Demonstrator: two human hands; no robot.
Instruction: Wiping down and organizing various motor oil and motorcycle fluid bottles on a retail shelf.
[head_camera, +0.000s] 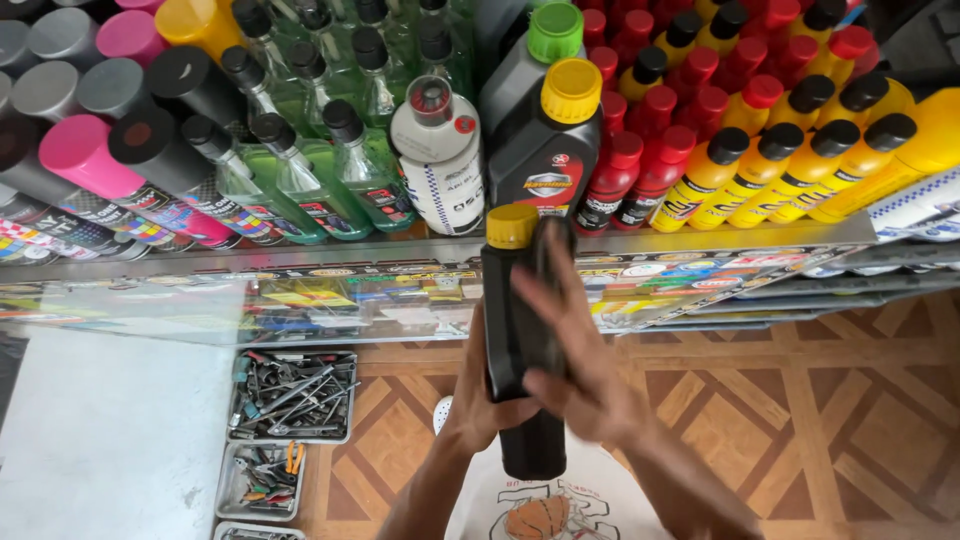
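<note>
Centrally, a tall black plastic bottle with a yellow screw cap (520, 330) is held upright before the shelf edge (300, 250). Left hand (478, 400) grips its lower left side, fingers wrapped around the body. Right hand (575, 350) lies over the front and right side, fingers spread, closed on it. Behind, a shelved black bottle with yellow cap (550, 140); below left, a tray of metal tools (295, 395).

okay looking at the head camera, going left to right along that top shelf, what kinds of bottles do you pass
Spray cans with pink and grey caps → clear green-liquid bottles with black caps → white bottle with a clear cap → black oil bottle with a yellow cap → red bottles with red caps → yellow bottles with black caps.
</note>
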